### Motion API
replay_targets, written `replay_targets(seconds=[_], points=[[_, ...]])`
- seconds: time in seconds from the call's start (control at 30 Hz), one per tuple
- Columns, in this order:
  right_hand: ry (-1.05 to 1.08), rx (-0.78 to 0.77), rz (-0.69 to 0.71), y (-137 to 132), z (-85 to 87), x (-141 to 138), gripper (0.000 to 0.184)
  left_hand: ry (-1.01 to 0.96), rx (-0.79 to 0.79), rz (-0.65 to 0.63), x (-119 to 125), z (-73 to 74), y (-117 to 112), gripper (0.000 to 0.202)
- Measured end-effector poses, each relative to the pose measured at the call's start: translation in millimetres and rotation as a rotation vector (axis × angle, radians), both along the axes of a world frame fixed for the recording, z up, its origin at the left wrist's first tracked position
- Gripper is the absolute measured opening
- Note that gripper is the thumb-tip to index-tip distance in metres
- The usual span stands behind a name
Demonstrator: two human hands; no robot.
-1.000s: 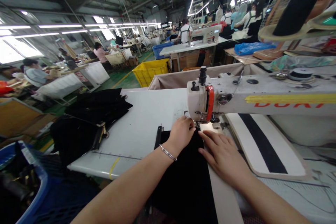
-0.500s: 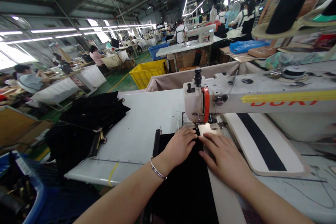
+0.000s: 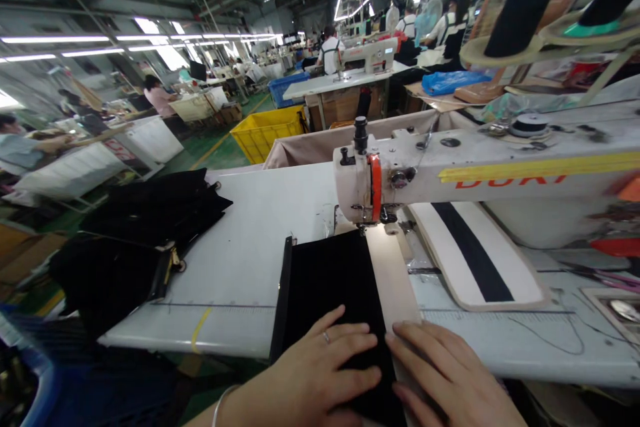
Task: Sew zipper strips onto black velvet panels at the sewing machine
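Observation:
A black fabric piece (image 3: pixel 327 280) lies flat on the white sewing table (image 3: pixel 260 233), its far edge under the needle of the white sewing machine (image 3: pixel 380 177). My left hand (image 3: pixel 315 373) rests flat on the near end of the fabric, fingers spread and a ring on one finger. My right hand (image 3: pixel 450 377) lies flat beside it, fingers stretched over the fabric's right edge and the pale strip (image 3: pixel 395 280) alongside it. Neither hand grips anything.
A pile of black fabric with metal hardware (image 3: pixel 135 240) sits at the table's left. A white panel with a black stripe (image 3: pixel 470 253) lies right of the needle. A yellow bin (image 3: pixel 267 130) and other people at machines are behind. Thread cones (image 3: pixel 520 13) stand top right.
Both hands slid back from the needle toward the table's near edge, staying flat on the black fabric. The view shifted so more of the fabric shows.

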State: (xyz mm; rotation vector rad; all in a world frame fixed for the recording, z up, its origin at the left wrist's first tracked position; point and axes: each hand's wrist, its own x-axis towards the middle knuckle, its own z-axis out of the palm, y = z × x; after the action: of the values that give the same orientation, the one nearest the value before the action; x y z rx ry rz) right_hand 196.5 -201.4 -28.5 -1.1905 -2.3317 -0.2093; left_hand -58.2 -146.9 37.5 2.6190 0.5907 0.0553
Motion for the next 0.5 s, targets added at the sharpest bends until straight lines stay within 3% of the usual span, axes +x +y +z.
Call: replay_targets(seconds=[0.1, 0.27, 0.5], points=[[-0.031, 0.014, 0.038, -9.2, 5.3, 0.2, 0.044, -0.004, 0.032, 0.027, -3.2, -1.4, -10.8, 0.036], [-0.079, 0.025, 0.088, -6.1, 10.2, 1.5, 0.039, -0.009, 0.054, 0.02, -2.7, -1.4, -9.1, 0.031], [-0.2, 0.101, 0.111, -3.7, 7.2, 4.9, 0.044, 0.033, 0.082, 0.159, 16.8, -6.3, 10.8, 0.057]])
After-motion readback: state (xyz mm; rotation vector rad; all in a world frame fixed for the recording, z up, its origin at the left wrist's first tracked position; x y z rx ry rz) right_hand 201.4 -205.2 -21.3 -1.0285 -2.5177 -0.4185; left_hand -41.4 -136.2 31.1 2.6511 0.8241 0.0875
